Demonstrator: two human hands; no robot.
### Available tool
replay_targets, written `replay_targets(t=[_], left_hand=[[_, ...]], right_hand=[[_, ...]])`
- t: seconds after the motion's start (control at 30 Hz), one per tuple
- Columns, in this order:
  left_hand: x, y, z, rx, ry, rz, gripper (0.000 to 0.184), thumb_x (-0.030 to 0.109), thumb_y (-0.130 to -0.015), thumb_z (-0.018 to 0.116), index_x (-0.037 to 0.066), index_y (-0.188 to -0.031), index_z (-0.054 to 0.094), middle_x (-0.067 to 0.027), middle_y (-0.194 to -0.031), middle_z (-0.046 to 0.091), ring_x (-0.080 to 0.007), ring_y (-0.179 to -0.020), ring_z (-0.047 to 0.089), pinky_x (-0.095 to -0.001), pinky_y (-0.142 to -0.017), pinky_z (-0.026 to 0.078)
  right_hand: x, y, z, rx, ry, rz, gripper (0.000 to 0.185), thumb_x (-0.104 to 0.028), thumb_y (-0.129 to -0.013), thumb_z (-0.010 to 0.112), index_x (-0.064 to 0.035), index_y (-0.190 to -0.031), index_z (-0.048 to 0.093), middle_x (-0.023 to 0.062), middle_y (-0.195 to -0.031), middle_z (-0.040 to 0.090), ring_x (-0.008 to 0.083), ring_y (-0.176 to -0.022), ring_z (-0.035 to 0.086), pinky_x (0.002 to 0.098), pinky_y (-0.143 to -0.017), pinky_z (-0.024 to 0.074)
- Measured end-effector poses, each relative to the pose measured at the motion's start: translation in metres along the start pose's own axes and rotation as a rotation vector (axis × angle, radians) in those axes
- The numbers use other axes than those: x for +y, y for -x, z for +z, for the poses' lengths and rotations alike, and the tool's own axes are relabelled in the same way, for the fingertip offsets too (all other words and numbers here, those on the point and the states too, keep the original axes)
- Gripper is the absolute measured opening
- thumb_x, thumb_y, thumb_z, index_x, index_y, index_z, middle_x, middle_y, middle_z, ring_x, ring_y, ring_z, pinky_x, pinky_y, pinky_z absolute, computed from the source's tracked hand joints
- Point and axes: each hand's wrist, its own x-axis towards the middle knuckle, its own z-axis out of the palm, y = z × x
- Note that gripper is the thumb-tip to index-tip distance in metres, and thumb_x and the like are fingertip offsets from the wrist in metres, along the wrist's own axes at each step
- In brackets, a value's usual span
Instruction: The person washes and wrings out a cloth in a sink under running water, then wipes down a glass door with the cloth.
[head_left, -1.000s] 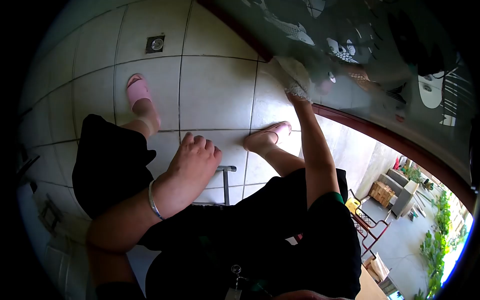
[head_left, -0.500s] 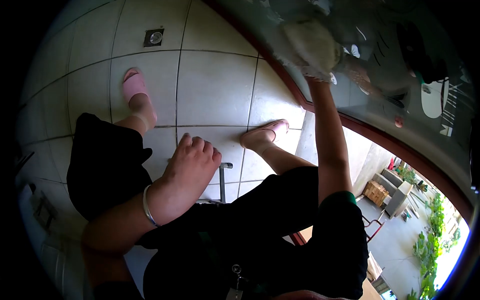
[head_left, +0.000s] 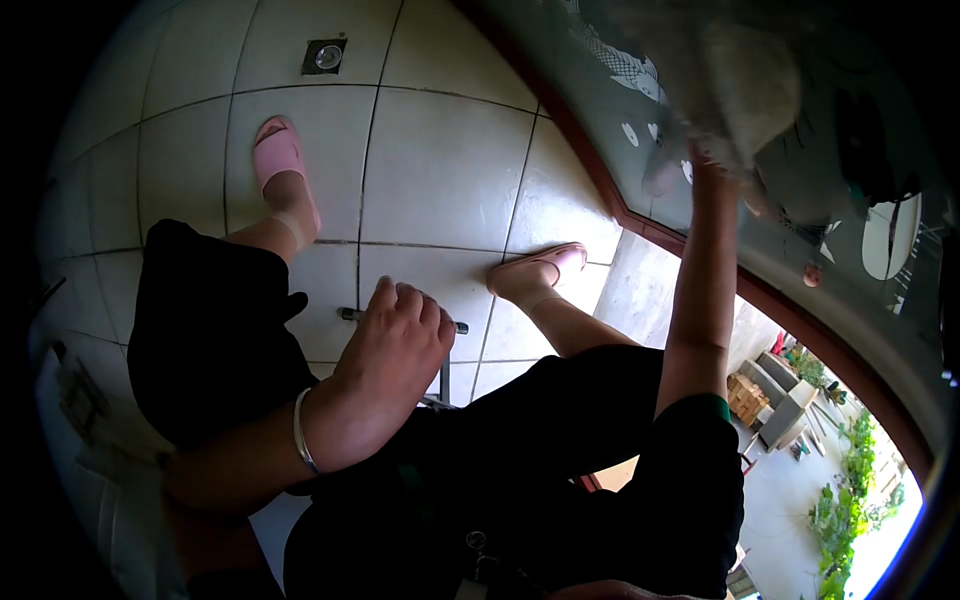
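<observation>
1. Covering the right hand, a pale cloth or mitt [head_left: 745,90] is pressing or hovering at the grey glass panel [head_left: 585,110]; blur is hiding the exact contact.
2. Right forearm [head_left: 703,280] is reaching up across the reddish-brown frame [head_left: 655,231]. Fingers are hiding under the fabric, so cannot tell whether they are gripping or just filling it.
3. Left hand [head_left: 390,360] is hanging near the lap, fingers curling loosely and narrowly, back facing up. Palm is hiding; cannot tell if it is holding anything. 1 dark-tipped bar [head_left: 461,328] is showing just beyond it.
4. Fabric is looking light, soft and floppy, probably bending easily and not breaking; dampness is not showing. Loose edges are likely bunching or slipping if only a corner is being held.
5. Best hold: palm lying flat behind the thick middle, fingers spreading, thumb securing the edge near the wrist.
6. Glass is looking stiff, smooth and probably slick, so even, moderate pressure is suiting it; hard knocks are risking damage.
</observation>
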Motion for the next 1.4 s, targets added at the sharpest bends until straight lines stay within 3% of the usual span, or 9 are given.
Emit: replay_targets(t=[0.17,0.37,0.47,0.6,0.73,0.87,1.1,1.27,1.4], left_hand=[[-0.001,0.001,-0.007,0.008,-0.047,0.034,0.034,0.016,-0.083,0.058,0.005,-0.116,0.057,-0.0113,-0.108,0.060,-0.0218,-0.106,0.055,-0.0405,-0.101,0.038],[-0.005,0.001,-0.006,-0.062,-0.038,0.004,0.035,0.019,-0.086,0.058,0.004,-0.117,0.057,-0.0129,-0.112,0.060,-0.0238,-0.110,0.054,-0.0422,-0.100,0.039],[-0.003,0.001,-0.008,-0.102,-0.005,0.004,0.036,0.020,-0.087,0.057,0.004,-0.120,0.056,-0.0150,-0.115,0.060,-0.0266,-0.110,0.054,-0.0446,-0.100,0.039],[-0.005,0.001,-0.015,-0.089,-0.006,0.063,0.039,0.025,-0.090,0.055,0.001,-0.121,0.053,-0.0172,-0.114,0.059,-0.0288,-0.110,0.053,-0.0441,-0.101,0.038],[-0.011,0.005,-0.018,-0.006,-0.007,0.003,0.038,0.026,-0.090,0.054,0.001,-0.120,0.054,-0.0167,-0.113,0.060,-0.0284,-0.112,0.054,-0.0435,-0.101,0.038],[-0.007,0.010,-0.016,-0.025,0.114,0.042,0.034,0.024,-0.091,0.052,0.002,-0.118,0.056,-0.0154,-0.112,0.063,-0.0287,-0.110,0.056,-0.0447,-0.101,0.038],[-0.013,0.012,-0.022,-0.011,0.141,0.006,0.035,0.023,-0.091,0.051,0.003,-0.119,0.055,-0.0168,-0.114,0.060,-0.0294,-0.111,0.054,-0.0475,-0.102,0.037],[-0.024,0.017,-0.023,0.002,0.123,0.001,0.036,0.024,-0.091,0.050,0.005,-0.122,0.053,-0.0181,-0.116,0.058,-0.0315,-0.112,0.052,-0.0489,-0.101,0.037],[-0.031,0.018,-0.029,-0.018,0.120,-0.047,0.036,0.024,-0.092,0.050,0.004,-0.122,0.053,-0.0181,-0.116,0.058,-0.0318,-0.112,0.052,-0.0493,-0.101,0.038]], right_hand=[[-0.008,-0.034,0.026,0.156,0.005,-0.024,0.038,-0.033,-0.086,0.057,-0.0106,-0.116,0.058,0.0125,-0.115,0.060,0.0292,-0.109,0.056,0.0396,-0.095,0.0443],[-0.108,-0.003,0.145,-0.019,-0.506,-0.139,0.050,-0.039,-0.086,0.061,-0.0122,-0.128,0.053,0.0104,-0.126,0.055,0.0276,-0.119,0.050,0.0386,-0.102,0.0399],[-0.147,-0.004,0.159,-0.707,-0.741,0.441,0.048,-0.038,-0.085,0.062,-0.0099,-0.123,0.056,0.0118,-0.121,0.058,0.0289,-0.113,0.054,0.0378,-0.098,0.0436],[-0.158,0.035,0.196,-0.953,-0.425,0.254,0.033,-0.030,-0.087,0.058,-0.0078,-0.111,0.060,0.0136,-0.114,0.061,0.0284,-0.108,0.057,0.0375,-0.094,0.0456],[-0.130,0.085,0.145,-0.801,-0.303,-0.053,0.021,-0.023,-0.087,0.055,-0.0067,-0.096,0.064,0.0135,-0.104,0.065,0.0287,-0.100,0.061,0.0381,-0.084,0.0490],[-0.120,0.121,0.135,-0.838,-0.196,-0.054,0.024,-0.029,-0.086,0.055,-0.0082,-0.094,0.063,0.0152,-0.100,0.063,0.0314,-0.093,0.061,0.0392,-0.078,0.0505],[-0.177,0.032,0.221,-0.486,-0.257,-0.099,0.018,-0.013,-0.083,0.050,-0.0059,-0.080,0.066,0.0143,-0.082,0.066,0.0270,-0.079,0.067,0.0380,-0.070,0.0555],[-0.220,-0.087,0.229,-0.870,-0.357,-0.086,0.028,-0.013,-0.088,0.044,-0.0031,-0.099,0.068,0.0212,-0.104,0.065,0.0347,-0.101,0.064,0.0433,-0.081,0.0539],[-0.228,-0.140,0.206,-0.878,-0.341,-0.223,0.029,-0.014,-0.089,0.044,-0.0015,-0.105,0.065,0.0209,-0.109,0.063,0.0334,-0.104,0.062,0.0434,-0.083,0.0536]])
